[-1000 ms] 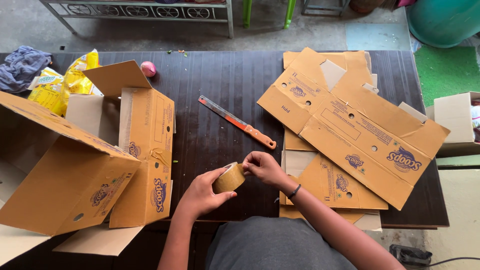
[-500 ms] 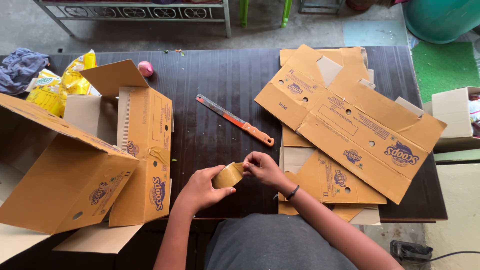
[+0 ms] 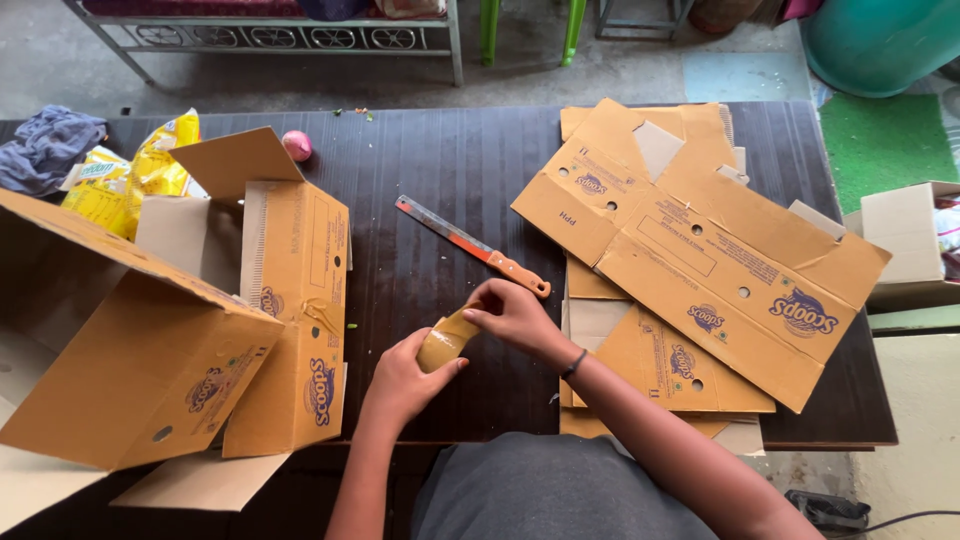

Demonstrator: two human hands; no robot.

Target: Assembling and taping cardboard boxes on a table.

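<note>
Tan opened cartons (image 3: pixel 250 300) stand left, flattened tan cartons (image 3: pixel 700 260) lie right, yellow snack bags (image 3: pixel 130 180) far left.

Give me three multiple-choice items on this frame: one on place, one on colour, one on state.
1. Where does the knife lie?
A. on the dark table, beyond the hands
B. inside a box
C. on the floor

2. What colour is the small ball?
A. green
B. pink
C. black

3. How is the tape roll held?
A. lying free
B. by one hand
C. by both hands

1 A: it rests on bare tabletop.
2 B: pink beside the open box.
3 C: left hand cups it, right hand picks at it.
</note>
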